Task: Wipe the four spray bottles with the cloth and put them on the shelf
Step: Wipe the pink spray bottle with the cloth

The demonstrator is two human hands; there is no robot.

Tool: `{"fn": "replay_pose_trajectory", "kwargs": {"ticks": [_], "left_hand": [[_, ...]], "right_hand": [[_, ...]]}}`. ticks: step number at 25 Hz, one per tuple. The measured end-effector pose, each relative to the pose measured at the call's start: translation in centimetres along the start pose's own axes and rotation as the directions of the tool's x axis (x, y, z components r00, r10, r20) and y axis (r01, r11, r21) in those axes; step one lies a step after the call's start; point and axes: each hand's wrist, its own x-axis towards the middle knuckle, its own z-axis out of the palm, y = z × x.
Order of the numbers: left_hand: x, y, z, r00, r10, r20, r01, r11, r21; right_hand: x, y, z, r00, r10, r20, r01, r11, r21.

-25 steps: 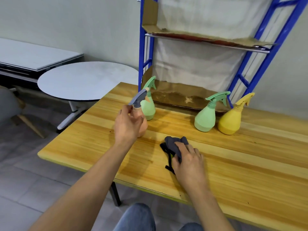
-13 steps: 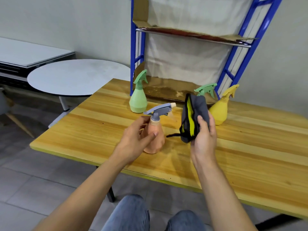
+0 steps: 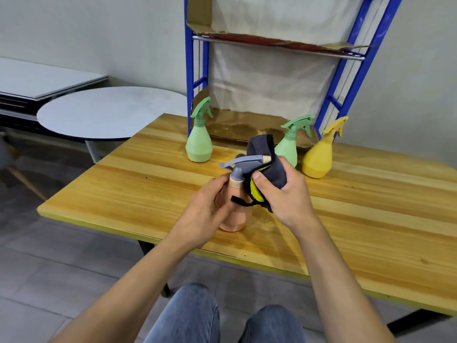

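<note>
Head view: the left hand point(image 3: 207, 209) grips the peach bottle point(image 3: 236, 220), upright at the near edge of the table point(image 3: 148, 189); the right hand point(image 3: 286, 199) clutches the cloth point(image 3: 272, 164) against its neck. Best hold the body firm and wipe downward.

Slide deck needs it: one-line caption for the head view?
Left hand holds the peach spray bottle while right hand holds a grey-yellow cloth against its neck.

The peach spray bottle point(image 3: 235, 220) is topped with a grey trigger head point(image 3: 243, 161). The cloth point(image 3: 277, 169) is seen dark grey outside, bright yellow-green inside. A mint-green spray bottle point(image 3: 199, 147), a second mint-green spray bottle point(image 3: 288, 147) and a yellow spray bottle point(image 3: 317, 159) are each coloured uniformly, trigger included. The shelf frame point(image 3: 189, 70) is painted blue; the wooden table point(image 3: 148, 184) is banded in honey tones, edged yellow.
</note>
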Motion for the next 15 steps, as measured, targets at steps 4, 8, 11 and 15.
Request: {"fn": "replay_pose_trajectory", "kwargs": {"ticks": [4,8,11,15], "left_hand": [[-0.1,-0.8,0.6,0.999,0.040,-0.005,-0.040,0.998,0.047],[-0.4,-1.0,0.7,0.999,0.036,-0.036,-0.035,0.999,0.018],[-0.2,-1.2,0.8,0.999,0.025,-0.030,-0.024,1.000,0.018],[-0.3,-0.9,0.8,0.999,0.032,-0.032,-0.032,0.999,0.010]], "right_hand": [[-0.5,0.8,-0.6,0.999,-0.045,-0.024,0.041,0.993,-0.115],[-2.0,1.6,-1.6,1.000,-0.020,-0.015,0.015,0.964,-0.266],[-2.5,1.6,-2.2,0.999,-0.004,-0.039,-0.008,0.955,-0.298],[-1.7,-0.2,-1.9,0.988,-0.044,-0.145,0.023,0.990,-0.139]]}}
